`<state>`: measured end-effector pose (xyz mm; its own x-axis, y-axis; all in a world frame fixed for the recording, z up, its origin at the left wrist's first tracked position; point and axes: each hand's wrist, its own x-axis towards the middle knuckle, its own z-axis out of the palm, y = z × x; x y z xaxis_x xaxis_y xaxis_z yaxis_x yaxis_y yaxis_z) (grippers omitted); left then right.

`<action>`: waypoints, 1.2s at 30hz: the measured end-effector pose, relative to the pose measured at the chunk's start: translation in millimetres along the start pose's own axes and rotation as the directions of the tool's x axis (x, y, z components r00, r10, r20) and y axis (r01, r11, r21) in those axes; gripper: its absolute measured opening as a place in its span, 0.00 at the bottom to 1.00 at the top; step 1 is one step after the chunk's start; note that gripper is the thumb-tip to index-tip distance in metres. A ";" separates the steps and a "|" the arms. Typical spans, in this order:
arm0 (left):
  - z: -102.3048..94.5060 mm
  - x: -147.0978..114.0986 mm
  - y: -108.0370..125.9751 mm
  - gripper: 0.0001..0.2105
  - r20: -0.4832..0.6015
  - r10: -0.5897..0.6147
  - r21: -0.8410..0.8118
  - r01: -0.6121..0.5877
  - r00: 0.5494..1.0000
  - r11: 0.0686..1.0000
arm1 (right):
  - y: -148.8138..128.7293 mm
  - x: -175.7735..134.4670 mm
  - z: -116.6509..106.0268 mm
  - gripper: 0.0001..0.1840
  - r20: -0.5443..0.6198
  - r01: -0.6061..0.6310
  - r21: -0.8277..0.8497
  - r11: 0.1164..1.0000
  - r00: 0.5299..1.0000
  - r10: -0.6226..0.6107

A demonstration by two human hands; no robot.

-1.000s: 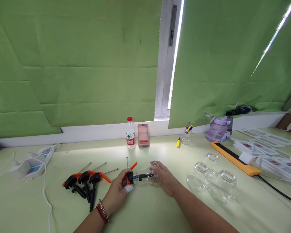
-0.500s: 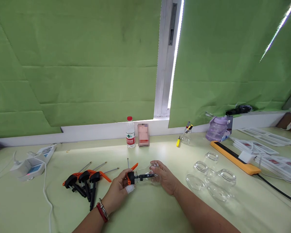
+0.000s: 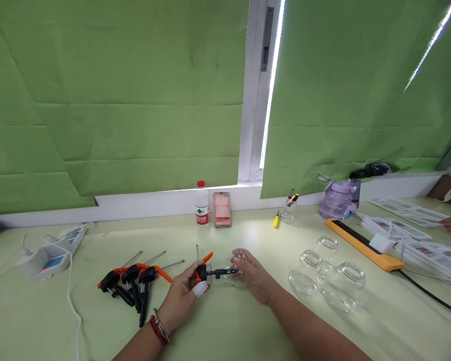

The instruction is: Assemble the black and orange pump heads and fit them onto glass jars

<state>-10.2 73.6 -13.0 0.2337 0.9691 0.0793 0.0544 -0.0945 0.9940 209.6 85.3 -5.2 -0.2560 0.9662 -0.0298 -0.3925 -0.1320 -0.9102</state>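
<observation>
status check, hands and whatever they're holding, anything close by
Left hand grips black-and-orange pump tool. Right hand holds clear cup on its end. Spare pump tools left, clear cups right, both apart.

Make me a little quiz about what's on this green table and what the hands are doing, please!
1. True or false: the left hand and the right hand hold the same thing, a clear glass cup with a black and orange pump tool on it.
2. What stands against the back ledge beside the red-capped water bottle? A) a small pink box B) a teapot C) a shoe
3. Fill in: the empty glass cups lie on the person's ______ side.

Key: 1 true; 2 A; 3 right.
</observation>
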 end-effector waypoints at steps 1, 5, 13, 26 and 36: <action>0.3 -0.2 0.7 0.27 -0.003 0.003 0.010 -0.003 1.000 1.000 | -0.5 -0.2 0.7 0.19 -0.006 0.007 -0.015 1.000 1.000 -0.007; 1.9 -1.6 3.8 0.26 -0.007 0.025 0.032 -0.025 1.000 0.999 | -1.9 0.1 1.9 0.18 -0.033 -0.018 -0.104 0.994 0.999 0.015; 5.6 -4.2 1.9 0.23 0.040 0.057 0.031 -0.058 0.998 0.998 | -0.7 1.8 -8.9 0.27 -0.108 -0.254 -0.287 0.924 0.967 0.232; 7.0 -5.1 7.6 0.18 0.024 0.021 -0.090 -0.019 0.999 0.996 | -1.7 4.0 -17.8 0.41 -0.063 -0.269 -0.310 0.912 0.963 0.262; 2.9 -2.3 7.8 0.19 -0.026 0.014 -0.092 -0.016 1.000 0.996 | -21.9 -6.5 -22.1 0.32 0.230 -0.103 -0.248 0.963 0.960 0.162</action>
<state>-7.5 70.0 -5.6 0.2094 0.9732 0.0950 -0.0390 -0.0888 0.9953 239.4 86.8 5.8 -0.5120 0.8552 -0.0808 -0.1326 -0.1716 -0.9762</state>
